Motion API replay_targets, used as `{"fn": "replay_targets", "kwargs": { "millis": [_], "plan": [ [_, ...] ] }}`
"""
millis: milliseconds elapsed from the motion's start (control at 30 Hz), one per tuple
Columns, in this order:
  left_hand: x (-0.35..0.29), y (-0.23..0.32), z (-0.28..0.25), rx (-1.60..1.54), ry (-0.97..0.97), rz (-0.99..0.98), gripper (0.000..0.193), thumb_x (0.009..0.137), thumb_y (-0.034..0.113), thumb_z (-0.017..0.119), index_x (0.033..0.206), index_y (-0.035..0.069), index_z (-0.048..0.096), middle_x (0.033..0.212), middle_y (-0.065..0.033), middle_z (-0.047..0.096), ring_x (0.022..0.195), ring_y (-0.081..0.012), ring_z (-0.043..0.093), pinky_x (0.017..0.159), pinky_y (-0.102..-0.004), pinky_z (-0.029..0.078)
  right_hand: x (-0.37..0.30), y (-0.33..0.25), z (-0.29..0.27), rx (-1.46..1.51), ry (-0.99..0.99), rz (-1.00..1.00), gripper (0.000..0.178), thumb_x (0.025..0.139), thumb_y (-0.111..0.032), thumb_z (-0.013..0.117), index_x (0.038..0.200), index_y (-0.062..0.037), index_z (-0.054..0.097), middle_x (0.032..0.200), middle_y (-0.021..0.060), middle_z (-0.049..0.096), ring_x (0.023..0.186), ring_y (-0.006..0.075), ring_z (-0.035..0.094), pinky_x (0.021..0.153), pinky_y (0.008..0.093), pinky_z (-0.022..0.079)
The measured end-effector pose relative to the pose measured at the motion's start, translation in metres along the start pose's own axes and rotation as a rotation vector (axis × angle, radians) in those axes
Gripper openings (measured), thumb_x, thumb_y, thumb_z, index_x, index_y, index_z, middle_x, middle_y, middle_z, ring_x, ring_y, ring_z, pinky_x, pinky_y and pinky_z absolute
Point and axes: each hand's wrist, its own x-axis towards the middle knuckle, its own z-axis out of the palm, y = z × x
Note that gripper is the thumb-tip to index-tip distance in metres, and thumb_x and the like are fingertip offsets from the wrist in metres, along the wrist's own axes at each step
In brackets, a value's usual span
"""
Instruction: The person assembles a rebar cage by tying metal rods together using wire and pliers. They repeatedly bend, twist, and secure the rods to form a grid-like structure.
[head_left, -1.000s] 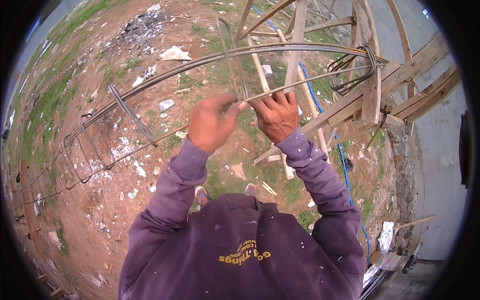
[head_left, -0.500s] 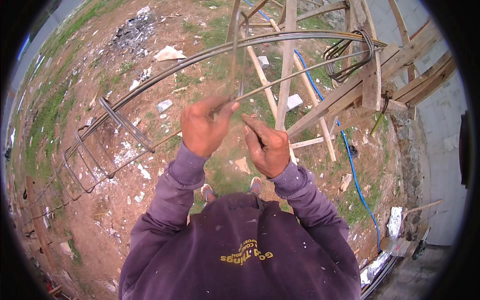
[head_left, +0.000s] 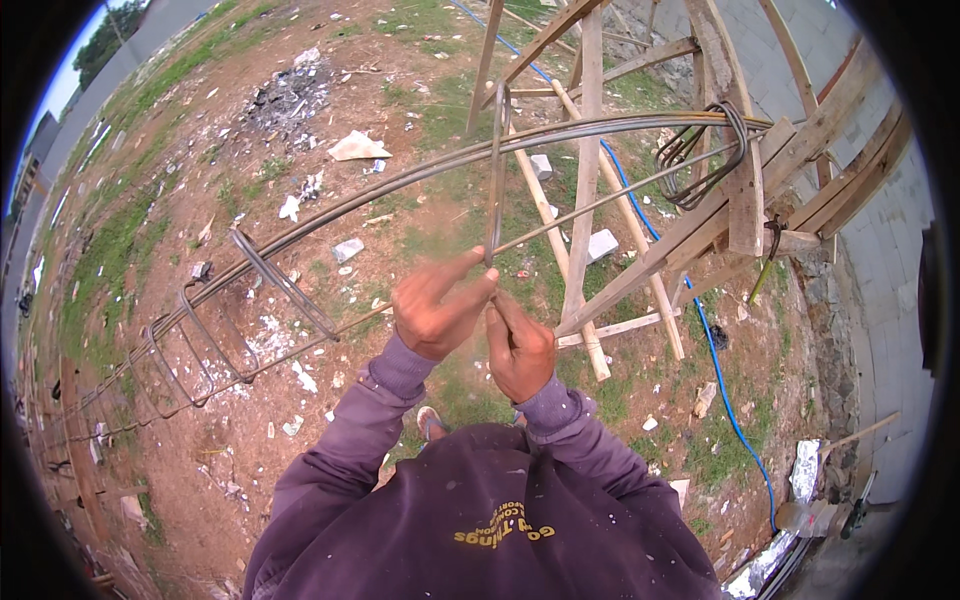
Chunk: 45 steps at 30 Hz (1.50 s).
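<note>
My left hand (head_left: 440,308) is closed around the lower steel rod (head_left: 590,208), its fingertips at the corner where a rectangular rebar stirrup (head_left: 497,165) meets that rod. The stirrup stands across the rod and the bundled upper bars (head_left: 400,178). Just below this joint is my right hand (head_left: 522,350), fingers curled and pinched close to the left fingertips. Whatever the right fingers hold is too small or hidden to tell. Further left along the bars, several more stirrups (head_left: 265,270) are spaced out.
A wooden trestle (head_left: 690,220) carries the bars' right end, where a bunch of loose stirrups (head_left: 690,160) hangs. A blue hose (head_left: 722,400) runs over the ground beside it. Pale blocks (head_left: 601,245) and litter lie on the dirt. A grey block wall (head_left: 890,300) rises at right.
The view has shifted, so the bars and trestle sit lower in the picture. My right hand has come in closer to the left one at the stirrup corner, and the left stays there.
</note>
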Motion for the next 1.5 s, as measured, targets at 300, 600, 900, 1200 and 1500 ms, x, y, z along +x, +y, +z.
{"fn": "replay_targets", "kwargs": {
  "millis": [300, 600, 900, 1200, 1500],
  "plan": [
    [0.023, 0.008, -0.019, -0.411, -0.233, -0.795, 0.021, 0.087, 0.017, 0.078, 0.1, 0.001, 0.076, 0.082, -0.0148, 0.075, 0.071, -0.0157, 0.072, 0.061, -0.0284, 0.054, -0.009, -0.006, 0.013, -0.124, 0.04, -0.097, 0.034, 0.091, 0.001, 0.06, 0.124, 0.0058, 0.061, 0.098, 0.022, 0.071, 0.081, 0.0351, 0.072, 0.07, 0.0398, 0.056],
    [0.034, -0.009, -0.016, -0.375, -0.385, -0.722, 0.023, 0.085, 0.022, 0.08, 0.086, 0.001, 0.074, 0.067, -0.0091, 0.067, 0.059, -0.0116, 0.059, 0.056, -0.0295, 0.047, 0.026, -0.036, -0.058, -0.286, -0.227, -0.309, 0.017, 0.086, 0.0, 0.066, 0.103, 0.0024, 0.068, 0.086, 0.0184, 0.07, 0.071, 0.0347, 0.069, 0.062, 0.0409, 0.054],
    [0.029, -0.009, -0.011, -0.347, -0.341, -0.716, 0.021, 0.087, 0.014, 0.078, 0.08, -0.003, 0.067, 0.062, -0.0015, 0.06, 0.058, -0.0044, 0.051, 0.051, -0.0237, 0.04, 0.018, -0.001, 0.002, 0.58, -0.641, 0.342, 0.016, 0.098, -0.016, 0.059, 0.101, -0.0013, 0.067, 0.069, 0.0153, 0.062, 0.059, 0.0313, 0.061, 0.059, 0.0416, 0.046],
    [0.055, -0.026, -0.016, -0.68, -0.441, -0.775, 0.045, 0.085, 0.006, 0.075, 0.125, -0.005, 0.057, 0.111, -0.0171, 0.071, 0.1, -0.0199, 0.067, 0.092, -0.032, 0.052, 0.052, 0.087, -0.213, -0.277, 0.838, -0.098, 0.018, 0.097, -0.017, 0.067, 0.103, 0.0002, 0.07, 0.094, 0.0079, 0.07, 0.08, 0.0153, 0.062, 0.076, 0.0285, 0.049],
    [0.04, -0.03, -0.021, -0.776, -0.311, -0.929, 0.04, 0.082, 0.002, 0.076, 0.116, -0.002, 0.055, 0.113, -0.025, 0.07, 0.104, -0.0266, 0.07, 0.094, -0.0379, 0.055, 0.093, 0.29, -0.377, -0.868, 0.705, 0.567, 0.064, 0.089, -0.062, 0.063, 0.106, 0.0001, 0.065, 0.098, 0.0225, 0.068, 0.092, 0.0397, 0.065, 0.084, 0.0486, 0.048]
  ]
}}
